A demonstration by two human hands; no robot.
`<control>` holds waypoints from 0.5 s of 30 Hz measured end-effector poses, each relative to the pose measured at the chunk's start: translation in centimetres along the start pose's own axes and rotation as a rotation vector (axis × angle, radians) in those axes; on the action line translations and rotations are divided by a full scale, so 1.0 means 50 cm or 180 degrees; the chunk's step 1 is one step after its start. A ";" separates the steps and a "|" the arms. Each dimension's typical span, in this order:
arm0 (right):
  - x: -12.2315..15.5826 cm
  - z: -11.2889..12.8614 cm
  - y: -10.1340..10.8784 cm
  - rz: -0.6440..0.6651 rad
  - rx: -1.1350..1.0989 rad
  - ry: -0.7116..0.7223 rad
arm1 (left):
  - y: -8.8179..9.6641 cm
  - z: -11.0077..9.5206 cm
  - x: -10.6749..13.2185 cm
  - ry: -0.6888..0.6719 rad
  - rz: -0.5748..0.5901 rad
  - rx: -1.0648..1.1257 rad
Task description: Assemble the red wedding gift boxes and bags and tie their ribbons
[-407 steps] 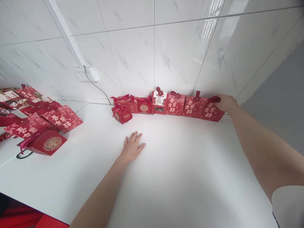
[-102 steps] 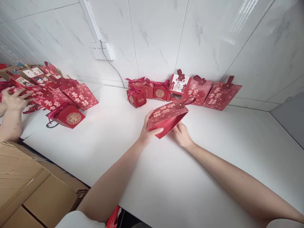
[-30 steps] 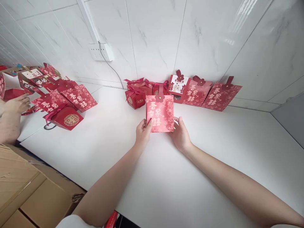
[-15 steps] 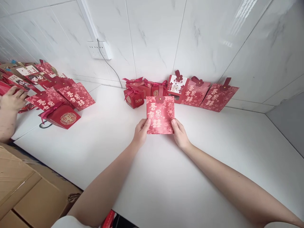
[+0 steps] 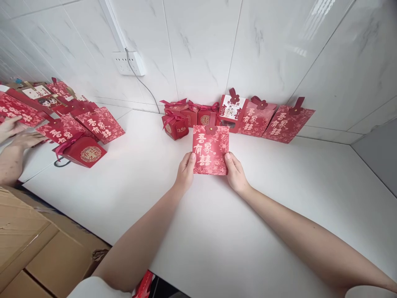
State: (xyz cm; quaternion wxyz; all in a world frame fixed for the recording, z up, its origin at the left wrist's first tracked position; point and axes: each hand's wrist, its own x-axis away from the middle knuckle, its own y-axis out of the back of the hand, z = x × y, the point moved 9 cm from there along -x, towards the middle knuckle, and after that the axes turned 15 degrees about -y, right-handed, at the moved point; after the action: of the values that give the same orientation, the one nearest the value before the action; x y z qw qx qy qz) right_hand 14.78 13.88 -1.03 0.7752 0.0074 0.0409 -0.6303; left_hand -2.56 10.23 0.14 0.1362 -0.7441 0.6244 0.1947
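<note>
A flat red paper gift bag [image 5: 211, 150] with white characters and a flower clasp at its top stands upright on the white table [image 5: 263, 215], its front facing me. My left hand [image 5: 185, 171] grips its lower left edge, thumb on the front. My right hand [image 5: 235, 173] grips its lower right edge in the same way. Both hands rest near the table top.
Along the tiled wall stand small ribboned red boxes [image 5: 182, 118] and red gift bags [image 5: 273, 120]. A heap of red bags [image 5: 83, 132] lies at the left, where another person's hands [image 5: 14, 134] handle one. Cardboard boxes [image 5: 27, 248] sit below the table's front edge. A wall socket [image 5: 128, 63] has a cable.
The bag came off the wall row, was held open and tilted, then turned upright and flattened. In the last second my hands slid closer onto its lower edges. The other person's hands lifted a bag.
</note>
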 end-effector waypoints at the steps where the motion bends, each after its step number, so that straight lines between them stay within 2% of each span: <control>1: 0.000 0.001 0.000 -0.0009 0.0068 0.0038 | 0.000 0.003 0.000 0.0024 0.0003 0.0027; 13: -0.003 0.006 0.003 -0.0115 0.0263 0.0148 | -0.002 0.019 -0.001 0.0120 -0.0091 0.0362; 15: -0.003 0.006 0.003 -0.0127 0.0316 0.0177 | 0.003 0.021 -0.001 0.0139 -0.0209 0.0476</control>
State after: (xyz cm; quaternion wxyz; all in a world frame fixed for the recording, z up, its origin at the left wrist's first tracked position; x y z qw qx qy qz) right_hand 14.90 14.06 -0.73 0.7598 0.0625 0.0312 -0.6464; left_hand -2.85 10.74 -0.76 0.1841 -0.7559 0.6153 0.1267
